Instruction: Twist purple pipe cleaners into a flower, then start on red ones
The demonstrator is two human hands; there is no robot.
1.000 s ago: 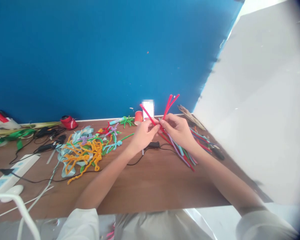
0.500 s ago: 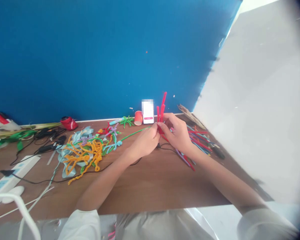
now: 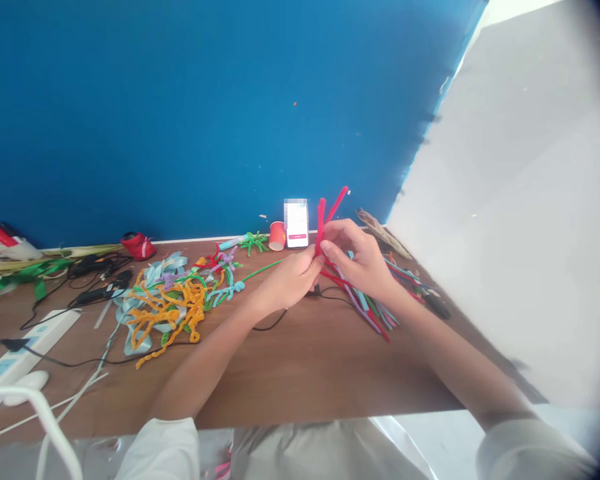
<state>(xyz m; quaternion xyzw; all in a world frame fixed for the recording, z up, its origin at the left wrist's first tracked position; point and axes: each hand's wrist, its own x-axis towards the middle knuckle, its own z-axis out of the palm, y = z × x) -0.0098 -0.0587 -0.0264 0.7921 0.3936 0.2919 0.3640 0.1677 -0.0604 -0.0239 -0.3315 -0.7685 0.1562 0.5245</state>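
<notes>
Red pipe cleaners [image 3: 321,220] stick up from between my hands, fanned into two main directions. My left hand [image 3: 299,270] is closed on them at their lower part. Pinched fingers of my right hand [image 3: 357,260] meet the red stems just beside my left fingertips. Where the stems join is hidden by my fingers. Under and beside my right hand lie loose pipe cleaners [image 3: 367,307] in red, purple, light blue and green. A green pipe cleaner [image 3: 263,269] runs left from behind my left hand.
A phone [image 3: 297,225] leans on the blue wall next to a red paper cup [image 3: 277,236]. Orange pipe cleaners [image 3: 180,307] tangle with pale blue ribbon at the left. A white power strip [image 3: 30,347], black cables and a white lamp arm [image 3: 50,417] occupy the far left.
The red stems have spread: one now leans further right, while the others stand close together. My right hand has shifted slightly right and down, uncovering more of the loose pipe cleaners beneath.
</notes>
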